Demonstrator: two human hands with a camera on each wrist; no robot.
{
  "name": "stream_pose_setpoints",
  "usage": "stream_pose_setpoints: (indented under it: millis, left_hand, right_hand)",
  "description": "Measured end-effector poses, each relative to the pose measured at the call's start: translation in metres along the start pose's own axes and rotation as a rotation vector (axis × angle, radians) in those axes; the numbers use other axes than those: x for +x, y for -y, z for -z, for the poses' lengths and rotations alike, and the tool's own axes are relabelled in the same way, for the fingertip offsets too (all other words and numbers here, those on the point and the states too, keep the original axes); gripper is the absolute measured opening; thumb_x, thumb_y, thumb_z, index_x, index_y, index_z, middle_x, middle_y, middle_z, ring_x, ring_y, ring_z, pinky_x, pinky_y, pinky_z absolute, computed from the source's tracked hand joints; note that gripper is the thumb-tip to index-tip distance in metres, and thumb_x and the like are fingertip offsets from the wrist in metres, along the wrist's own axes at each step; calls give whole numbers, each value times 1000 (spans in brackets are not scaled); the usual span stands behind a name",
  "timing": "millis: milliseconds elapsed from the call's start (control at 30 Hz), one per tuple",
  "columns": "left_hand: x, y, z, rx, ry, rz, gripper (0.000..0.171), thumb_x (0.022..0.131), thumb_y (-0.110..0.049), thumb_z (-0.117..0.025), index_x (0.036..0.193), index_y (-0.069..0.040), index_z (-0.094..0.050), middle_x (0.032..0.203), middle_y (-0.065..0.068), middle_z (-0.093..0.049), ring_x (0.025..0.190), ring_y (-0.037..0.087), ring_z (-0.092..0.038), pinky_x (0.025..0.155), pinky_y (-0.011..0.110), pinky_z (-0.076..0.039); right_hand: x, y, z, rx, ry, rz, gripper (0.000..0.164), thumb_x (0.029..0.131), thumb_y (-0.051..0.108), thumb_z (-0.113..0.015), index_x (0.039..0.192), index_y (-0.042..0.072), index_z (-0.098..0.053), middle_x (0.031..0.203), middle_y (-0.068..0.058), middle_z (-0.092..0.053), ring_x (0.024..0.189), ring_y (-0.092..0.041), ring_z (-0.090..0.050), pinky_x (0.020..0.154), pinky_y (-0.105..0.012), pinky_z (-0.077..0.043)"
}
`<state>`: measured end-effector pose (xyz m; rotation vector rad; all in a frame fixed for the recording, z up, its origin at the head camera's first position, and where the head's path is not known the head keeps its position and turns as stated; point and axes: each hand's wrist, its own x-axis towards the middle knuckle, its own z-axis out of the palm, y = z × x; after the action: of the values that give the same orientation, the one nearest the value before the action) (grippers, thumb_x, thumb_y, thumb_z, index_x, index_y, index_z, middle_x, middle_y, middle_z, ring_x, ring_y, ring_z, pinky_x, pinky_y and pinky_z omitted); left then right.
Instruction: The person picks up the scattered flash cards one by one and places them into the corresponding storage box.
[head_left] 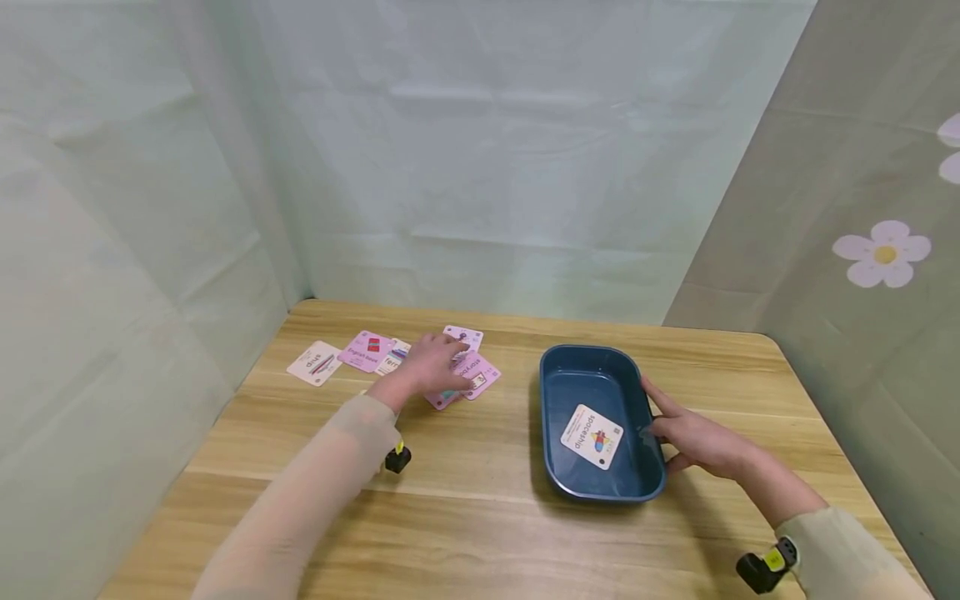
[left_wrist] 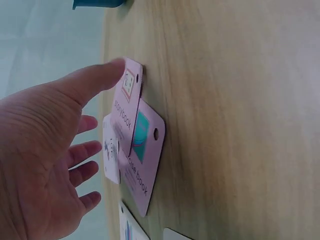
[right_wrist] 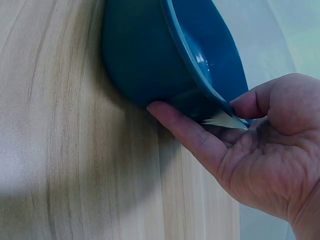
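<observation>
My left hand (head_left: 432,364) is over a small group of picture cards, its fingers spread apart. In the left wrist view the thumb tip touches the top end of the pink storybook card (left_wrist: 127,107). That card overlaps a pink exercise-book card (left_wrist: 143,167), its name partly covered, and a white card (left_wrist: 110,150) lies behind them. My right hand (head_left: 701,442) grips the right side wall of a blue plastic tub (head_left: 551,425), thumb over the rim and fingers along the outside. A spaceship card (head_left: 592,436) lies face up on the tub's floor.
Left of my left hand lie a ship card (head_left: 315,363), a pink English-book card (head_left: 365,351) and a white card (head_left: 393,357) partly behind the wrist. A pale curtain (head_left: 480,167) stands behind the wooden table (head_left: 465,533), and a flowered cloth (head_left: 795,217) hangs to the right.
</observation>
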<state>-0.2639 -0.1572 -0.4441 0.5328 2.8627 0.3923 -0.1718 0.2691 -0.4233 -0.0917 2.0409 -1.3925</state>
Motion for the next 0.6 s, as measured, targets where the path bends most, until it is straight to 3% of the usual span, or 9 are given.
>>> stream_pose_setpoints:
  millis: [300, 600]
  left_hand:
    - [-6, 0, -11, 40, 13, -21, 90, 76, -56, -84, 148, -11, -53, 151, 16, -46, 139, 39, -36, 116, 56, -27]
    - [-2, 2, -13, 22, -19, 23, 91, 81, -58, -79, 150, -7, -49, 152, 18, -44, 140, 40, -36, 116, 56, -26]
  right_hand:
    - [-1, 2, 0, -6, -3, 2, 85, 102, 5, -43, 164, 30, 11, 166, -29, 9, 141, -59, -29, 80, -53, -59]
    - [-1, 3, -1, -13, -5, -9, 86, 101, 4, -42, 163, 30, 12, 165, -31, 7, 141, -59, -28, 81, -54, -58]
